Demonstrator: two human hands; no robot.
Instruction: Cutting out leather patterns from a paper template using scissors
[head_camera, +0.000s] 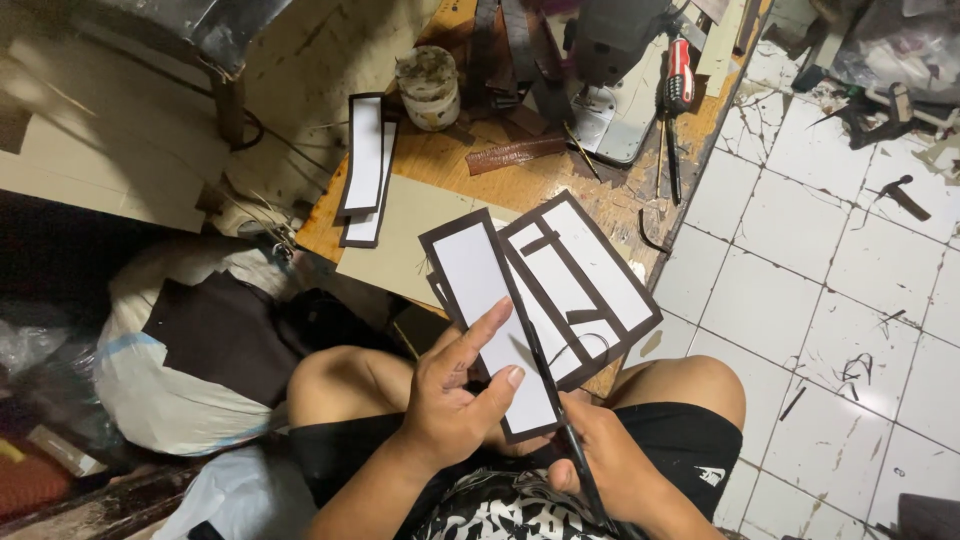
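— Now, where does the strip lie?
— Your left hand (455, 400) clamps the stiff white, dark-edged strip (490, 320), its long axis tilting up-left, above your lap.
— And your right hand (610, 460)?
— Closed on slim dark scissors (550, 385), blades touching the strip's right edge, before the wooden tabletop (520, 185).

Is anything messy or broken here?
Yes. Dark trimmed strips lie scattered on the white tiled floor, whose tiles look cracked and stained. The wooden work board is scuffed. The left hand holds a dark-bordered white panel while the right hand works scissors along it.
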